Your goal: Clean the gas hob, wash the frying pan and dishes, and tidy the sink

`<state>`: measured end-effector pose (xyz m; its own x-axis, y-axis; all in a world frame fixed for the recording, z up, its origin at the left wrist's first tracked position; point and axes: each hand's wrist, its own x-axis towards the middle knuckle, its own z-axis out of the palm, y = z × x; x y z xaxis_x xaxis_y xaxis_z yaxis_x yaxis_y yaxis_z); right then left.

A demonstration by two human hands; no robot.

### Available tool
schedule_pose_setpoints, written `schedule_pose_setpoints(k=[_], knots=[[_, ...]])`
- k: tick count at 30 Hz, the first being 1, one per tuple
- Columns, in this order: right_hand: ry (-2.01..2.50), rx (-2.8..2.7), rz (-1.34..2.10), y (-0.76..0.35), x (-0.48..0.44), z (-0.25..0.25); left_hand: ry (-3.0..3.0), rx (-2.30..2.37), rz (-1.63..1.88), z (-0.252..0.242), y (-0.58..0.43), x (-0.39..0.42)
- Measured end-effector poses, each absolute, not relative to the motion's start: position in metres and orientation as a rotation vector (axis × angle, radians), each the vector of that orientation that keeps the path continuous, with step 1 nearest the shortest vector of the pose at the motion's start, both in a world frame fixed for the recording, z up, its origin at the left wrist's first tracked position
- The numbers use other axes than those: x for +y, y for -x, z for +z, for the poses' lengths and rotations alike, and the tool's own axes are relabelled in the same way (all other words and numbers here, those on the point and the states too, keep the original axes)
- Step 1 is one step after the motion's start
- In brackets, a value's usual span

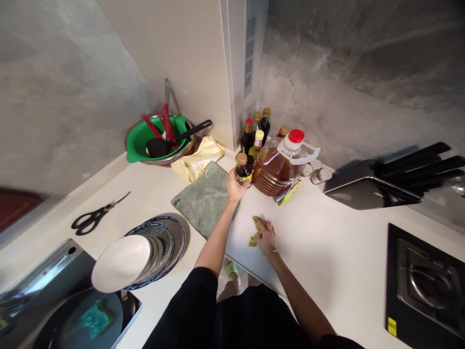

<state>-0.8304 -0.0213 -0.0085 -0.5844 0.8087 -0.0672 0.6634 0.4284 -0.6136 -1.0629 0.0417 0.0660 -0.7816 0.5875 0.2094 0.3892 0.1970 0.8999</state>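
Observation:
My left hand (237,188) is wrapped round a dark sauce bottle (242,169) with a tan cap and a yellow label, held upright at the edge of the bottle group. Lower and to the right, my right hand (267,237) presses a crumpled yellow-green cloth (253,239) against the white counter (308,252). Its fingers are bent over the cloth. Just beyond the hands stands a big plastic oil jug (278,169) with a red cap. A grey-green mat or folded cloth (203,198) lies left of my left forearm.
Several sauce bottles (248,138) crowd the corner. A knife block (370,186) and a gas hob (428,286) are on the right. Leftward are stacked plates (123,261), scissors (94,218), a green basin (136,143), a yellow packet (198,160) and a sink holding a pan (69,320).

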Motion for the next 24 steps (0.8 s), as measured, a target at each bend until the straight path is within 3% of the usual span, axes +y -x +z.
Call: schedule_pose_setpoints(k=[13, 17, 21, 24], knots=[[1.491, -2.392, 0.674, 0.894, 0.024, -0.005, -0.935, 2.410, 1.609, 0.063, 1.074, 0.086], [1.175, -2.648, 0.834, 0.878, 0.016, 0.003, -0.944, 2.352, 1.589, 0.065, 1.071, 0.090], [0.761, -2.712, 1.136, 0.833, 0.009, 0.003, -1.054, 2.336, 1.554, 0.068, 1.056, 0.045], [1.087, -2.527, 1.069, 0.818, 0.021, -0.002, -1.079, 2.470, 1.391, 0.064, 1.035, -0.024]])
